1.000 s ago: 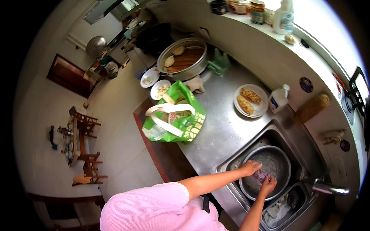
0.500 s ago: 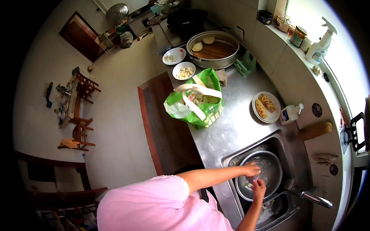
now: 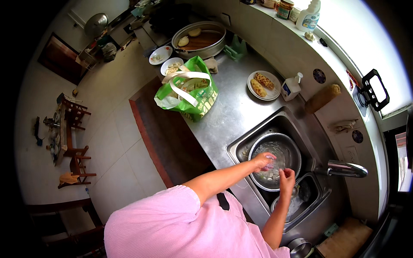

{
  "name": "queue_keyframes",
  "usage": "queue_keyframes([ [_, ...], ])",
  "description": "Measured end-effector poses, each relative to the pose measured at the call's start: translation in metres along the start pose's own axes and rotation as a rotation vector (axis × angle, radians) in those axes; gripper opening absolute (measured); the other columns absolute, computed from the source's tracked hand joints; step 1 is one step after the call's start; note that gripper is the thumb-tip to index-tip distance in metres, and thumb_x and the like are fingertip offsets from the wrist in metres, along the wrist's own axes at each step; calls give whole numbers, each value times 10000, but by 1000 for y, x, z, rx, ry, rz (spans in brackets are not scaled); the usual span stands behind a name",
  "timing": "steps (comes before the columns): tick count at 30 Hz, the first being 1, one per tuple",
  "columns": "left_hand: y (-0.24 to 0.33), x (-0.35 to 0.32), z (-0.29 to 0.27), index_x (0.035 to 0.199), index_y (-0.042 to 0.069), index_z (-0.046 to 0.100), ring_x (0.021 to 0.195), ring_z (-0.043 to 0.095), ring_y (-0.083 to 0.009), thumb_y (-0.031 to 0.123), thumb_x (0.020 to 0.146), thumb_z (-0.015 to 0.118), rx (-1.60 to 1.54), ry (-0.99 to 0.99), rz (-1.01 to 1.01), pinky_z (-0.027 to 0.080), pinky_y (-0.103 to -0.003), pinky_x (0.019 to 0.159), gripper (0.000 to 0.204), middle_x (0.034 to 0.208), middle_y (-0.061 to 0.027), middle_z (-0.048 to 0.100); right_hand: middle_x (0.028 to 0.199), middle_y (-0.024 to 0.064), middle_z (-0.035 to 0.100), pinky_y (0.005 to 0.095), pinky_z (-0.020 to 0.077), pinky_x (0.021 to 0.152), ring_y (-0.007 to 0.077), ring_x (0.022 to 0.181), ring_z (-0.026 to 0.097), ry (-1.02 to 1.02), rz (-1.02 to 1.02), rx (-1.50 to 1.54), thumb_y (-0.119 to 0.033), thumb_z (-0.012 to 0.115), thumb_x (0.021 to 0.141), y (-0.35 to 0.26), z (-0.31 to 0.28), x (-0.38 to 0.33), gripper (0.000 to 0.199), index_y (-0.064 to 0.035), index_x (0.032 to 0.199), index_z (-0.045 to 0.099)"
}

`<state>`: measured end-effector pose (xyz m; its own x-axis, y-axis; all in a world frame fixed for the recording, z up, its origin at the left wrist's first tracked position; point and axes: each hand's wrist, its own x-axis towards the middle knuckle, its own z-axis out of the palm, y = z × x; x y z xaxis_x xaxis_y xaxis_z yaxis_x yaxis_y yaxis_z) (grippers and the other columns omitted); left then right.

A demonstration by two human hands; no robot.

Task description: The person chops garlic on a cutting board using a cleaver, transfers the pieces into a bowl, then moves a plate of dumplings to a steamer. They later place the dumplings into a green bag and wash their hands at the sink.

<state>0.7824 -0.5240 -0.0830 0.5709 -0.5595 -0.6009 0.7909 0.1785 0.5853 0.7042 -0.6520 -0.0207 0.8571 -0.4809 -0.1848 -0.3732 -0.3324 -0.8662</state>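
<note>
Still working over the metal bowl (image 3: 282,155) in the sink (image 3: 241,146), lower right of frame: left hand (image 3: 263,161) now pinching something small and pale, right hand (image 3: 287,177) loosely curled just beside it, rinsing continuing.

Both forearms reached forward and to the right from a pink-sleeved torso. The left hand (image 3: 263,161) was held palm-down with its fingers curled loosely inward. The right hand (image 3: 287,177) sat just beside it, lower in view, wrist bent, fingers pinched together toward the left hand.
</note>
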Motion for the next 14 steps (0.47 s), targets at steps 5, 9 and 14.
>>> queue_keyframes([
  [5,5,-7,12,830,92,494,450,405,-98,258,847,464,306,101,-66,266,-232,314,170,542,-10,407,756,30,554,212,429,628,92,678,518,-104,-13,124,-129,561,805,-21,-12,17,155,5,879,533],
  [9,4,-8,15,733,71,495,540,488,-170,300,851,439,328,92,28,371,-311,477,264,558,-44,477,706,54,568,238,435,600,106,646,540,-231,-176,5,-104,566,783,-71,31,43,123,2,842,554],
  [14,4,8,-13,846,57,568,723,564,-266,364,829,455,507,142,124,405,-376,674,328,786,-141,611,723,52,584,242,444,634,103,676,545,-491,-329,-233,-135,561,795,-149,118,89,141,-22,880,563],
])
